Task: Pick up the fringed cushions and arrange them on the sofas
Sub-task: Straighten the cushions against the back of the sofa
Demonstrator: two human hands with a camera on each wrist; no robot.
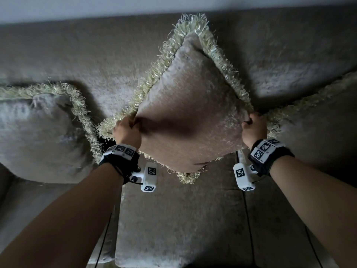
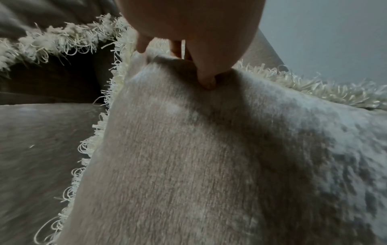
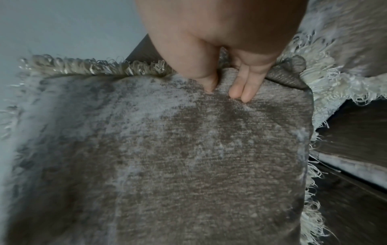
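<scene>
My left hand (image 1: 126,130) and right hand (image 1: 254,129) each pinch a side corner of the fringed cushion (image 1: 190,113), held diamond-wise mid-frame over the sofa (image 1: 179,219); other cushions (image 1: 36,136) flank it.

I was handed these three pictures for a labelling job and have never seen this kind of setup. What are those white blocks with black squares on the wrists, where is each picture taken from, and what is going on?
No machine here: a person wears three cameras. The wide picture comes from a camera on the head, looking down at both arms. The white blocks with black patterns are strapped to the wrists beside the wrist cameras; the other two pictures look along each hand.

Both hands hold one fringed cushion turned like a diamond, one corner up. The left hand grips its left corner, the right hand its right corner; the close views show fingers and thumb pinching the fabric.

Below is a brownish sofa. Two more fringed cushions sit on it, one at the left and one at the right.
</scene>
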